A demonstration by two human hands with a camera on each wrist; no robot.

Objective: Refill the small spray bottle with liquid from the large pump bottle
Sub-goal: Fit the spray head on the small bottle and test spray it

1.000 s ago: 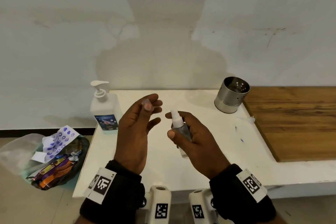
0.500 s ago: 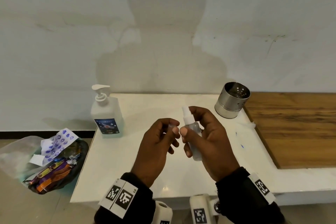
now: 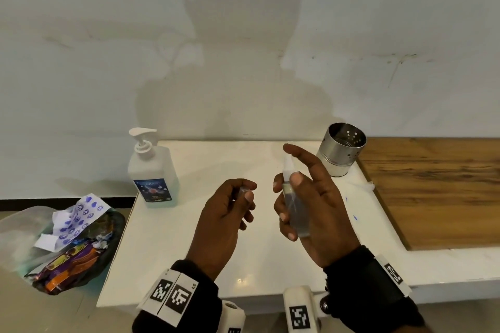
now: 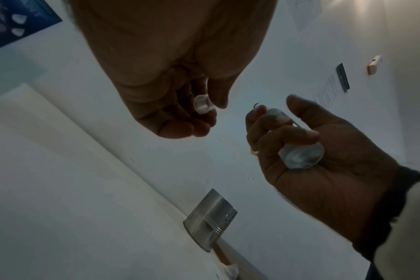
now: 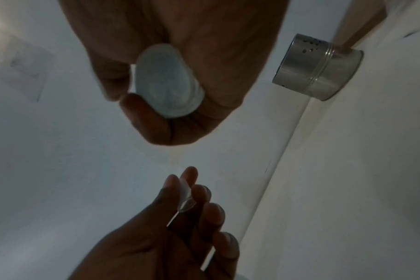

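Observation:
My right hand [image 3: 322, 211] grips the small clear spray bottle [image 3: 295, 205] nearly upright above the white table [image 3: 189, 238]. Thumb and lower fingers wrap the body, and the index finger stretches up beside the bottle's white nozzle [image 3: 287, 167]. My left hand [image 3: 227, 213] hovers just left of it and pinches a small clear cap [image 3: 242, 190] between thumb and fingers. The left wrist view shows the cap [image 4: 203, 106] apart from the bottle [image 4: 297, 153]. The large pump bottle [image 3: 151, 170], clear with a blue label, stands at the table's far left, untouched.
A perforated steel cup [image 3: 341, 149] stands at the back right, beside a wooden board [image 3: 433, 189] set along the table's right side. On the floor to the left sits a bag of wrappers and paper [image 3: 67, 246]. The wall runs just behind the table.
My left hand came down with the cap, met the right hand at the bottle, then drew slightly apart. The right hand lifted the bottle and stretched its index finger up.

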